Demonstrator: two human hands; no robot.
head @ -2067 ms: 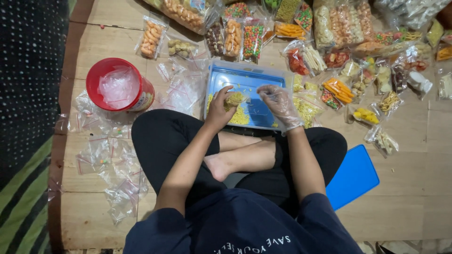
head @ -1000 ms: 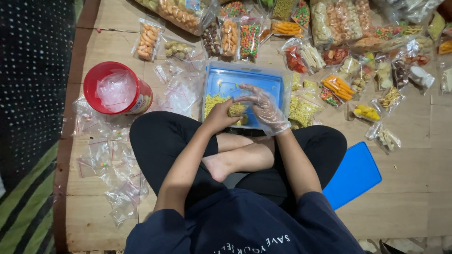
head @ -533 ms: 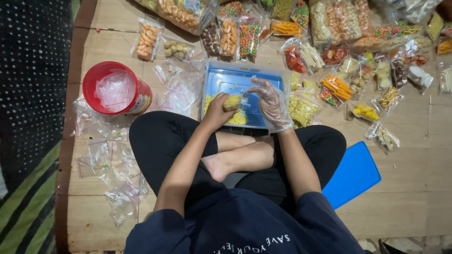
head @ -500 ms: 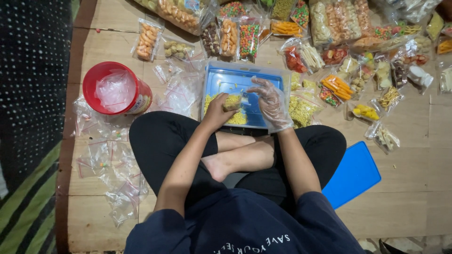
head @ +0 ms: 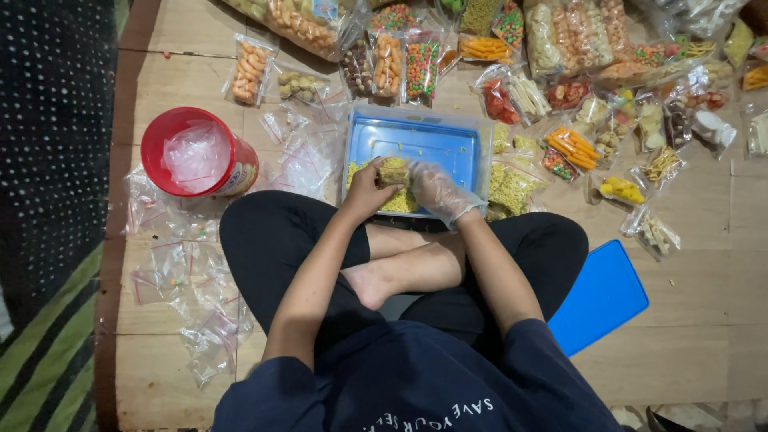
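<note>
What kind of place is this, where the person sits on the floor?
Probably a home snack-packing spot: a wooden floor, many small bags of snacks, empty clear bags and a blue tray of yellow snack.

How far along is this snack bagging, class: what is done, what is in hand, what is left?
Done: many filled bags lie beyond the blue tray. In hand: the left hand holds a small bag of yellow snack while the gloved right hand fills it. Left: yellow snack in the tray, empty bags beside the knee.
</note>
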